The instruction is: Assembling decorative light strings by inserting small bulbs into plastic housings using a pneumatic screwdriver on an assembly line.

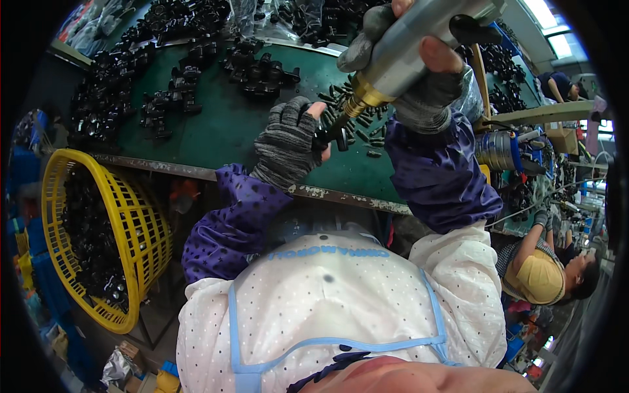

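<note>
Left of the frame: a yellow basket (145,223) contains black parts (95,242). Upper left: black assemblies (262,75) lie on the green worktop (219,128). Centre: I see the gloved left hand (286,139) with fingers clamped on a small black piece (322,138) — just past the worktop's near edge. Small dark cylinders (377,140) lie beyond it. Upper centre-right: the gloved right hand (426,98), fingers wrapped round a silver cylindrical tool (409,56) — its shank slants down-left to the piece.
</note>
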A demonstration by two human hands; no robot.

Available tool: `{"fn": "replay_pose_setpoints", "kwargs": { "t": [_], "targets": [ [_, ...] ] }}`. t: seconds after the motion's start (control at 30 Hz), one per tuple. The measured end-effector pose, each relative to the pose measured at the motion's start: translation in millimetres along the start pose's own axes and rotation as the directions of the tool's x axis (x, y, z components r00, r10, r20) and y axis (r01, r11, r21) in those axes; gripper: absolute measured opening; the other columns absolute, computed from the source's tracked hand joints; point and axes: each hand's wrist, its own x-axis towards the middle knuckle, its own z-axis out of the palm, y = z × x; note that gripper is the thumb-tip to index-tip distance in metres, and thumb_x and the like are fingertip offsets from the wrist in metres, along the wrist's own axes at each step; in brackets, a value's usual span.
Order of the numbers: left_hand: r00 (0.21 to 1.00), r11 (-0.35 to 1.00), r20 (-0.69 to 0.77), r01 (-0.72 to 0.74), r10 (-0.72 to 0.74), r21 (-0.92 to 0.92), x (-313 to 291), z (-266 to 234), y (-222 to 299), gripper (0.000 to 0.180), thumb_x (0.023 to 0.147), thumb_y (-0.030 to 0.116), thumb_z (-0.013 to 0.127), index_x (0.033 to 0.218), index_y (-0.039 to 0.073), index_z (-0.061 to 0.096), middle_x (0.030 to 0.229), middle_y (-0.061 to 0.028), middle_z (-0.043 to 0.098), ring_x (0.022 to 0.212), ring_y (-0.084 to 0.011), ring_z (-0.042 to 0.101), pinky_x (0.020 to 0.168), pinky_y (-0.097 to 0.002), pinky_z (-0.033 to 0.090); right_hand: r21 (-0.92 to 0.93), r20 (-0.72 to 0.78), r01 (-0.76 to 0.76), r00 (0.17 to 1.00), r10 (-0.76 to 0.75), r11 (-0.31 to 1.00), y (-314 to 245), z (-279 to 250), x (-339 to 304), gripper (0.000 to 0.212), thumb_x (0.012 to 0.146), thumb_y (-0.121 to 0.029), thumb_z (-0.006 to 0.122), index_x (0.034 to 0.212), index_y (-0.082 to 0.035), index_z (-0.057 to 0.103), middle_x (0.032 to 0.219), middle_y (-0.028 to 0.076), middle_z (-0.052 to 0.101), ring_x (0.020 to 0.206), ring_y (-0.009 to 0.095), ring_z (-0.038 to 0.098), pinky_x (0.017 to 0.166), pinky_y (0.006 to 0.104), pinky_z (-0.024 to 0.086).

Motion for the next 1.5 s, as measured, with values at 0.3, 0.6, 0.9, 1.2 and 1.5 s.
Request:
{"fn": "replay_pose_setpoints", "kwargs": {
  "t": [0.3, 0.6, 0.9, 1.2, 1.5],
  "targets": [
    [1.0, 0.997, 0.015, -0.022, 0.023, -0.072, 2, 0, 6, 0.071, 0.051, 0.014, 0.071, 0.117, 0.005, 0.046, 0.107, -0.016, 0.049, 0.098, -0.0343, 0.047, 0.086, -0.0419, 0.04, -0.107, 0.084, 0.028, 0.996, -0.019, 0.994, -9, -1, 8, 0.063, 0.072, -0.013, 0.064, 0.126, -0.003, 0.034, 0.115, 0.02, 0.049, 0.078, 0.04, 0.061, 0.067, 0.0439, 0.054],
    [0.987, 0.979, -0.035, -0.158, 0.155, -0.131, 7, 7, 9, 0.066, 0.058, 0.016, 0.066, 0.119, 0.007, 0.044, 0.11, -0.017, 0.046, 0.1, -0.0357, 0.045, 0.087, -0.0446, 0.039, -0.665, -0.156, -0.218, 0.976, 0.152, 0.714, -96, -31, -85, 0.079, 0.069, -0.027, 0.074, 0.131, -0.005, 0.031, 0.125, 0.013, 0.044, 0.108, 0.021, 0.049, 0.088, 0.0319, 0.042],
    [0.996, 0.998, -0.059, -0.068, 0.069, 0.015, 8, 26, 27, 0.069, 0.055, 0.013, 0.067, 0.119, 0.007, 0.043, 0.107, -0.0169, 0.047, 0.097, -0.0354, 0.046, 0.085, -0.0451, 0.039, -0.465, 0.302, 0.066, 0.949, 0.089, 0.883, -57, 27, 2, 0.043, 0.07, -0.013, 0.074, 0.106, -0.003, 0.053, 0.087, -0.002, 0.053, 0.076, 0.007, 0.049, 0.065, 0.0218, 0.041],
    [0.982, 0.998, 0.183, 0.051, -0.057, 0.036, -23, 16, 8, 0.065, 0.055, 0.013, 0.065, 0.118, 0.009, 0.046, 0.111, -0.0163, 0.048, 0.104, -0.034, 0.045, 0.089, -0.0422, 0.038, -0.827, 0.162, 0.024, 0.967, 0.198, 0.562, -85, -5, -52, 0.065, 0.076, -0.034, 0.066, 0.129, -0.01, 0.037, 0.127, 0.012, 0.041, 0.115, 0.024, 0.041, 0.089, 0.0372, 0.041],
    [0.95, 0.992, 0.31, 0.005, -0.044, 0.124, -24, -4, 5, 0.064, 0.058, 0.01, 0.062, 0.12, 0.01, 0.047, 0.115, -0.0161, 0.047, 0.106, -0.0344, 0.045, 0.089, -0.0412, 0.041, -0.529, -0.418, -0.544, 0.835, -0.358, -0.651, -29, -106, -264, 0.064, 0.077, -0.047, 0.057, 0.12, -0.001, 0.045, 0.123, 0.018, 0.043, 0.114, 0.036, 0.04, 0.095, 0.0459, 0.031]
  ]
}}
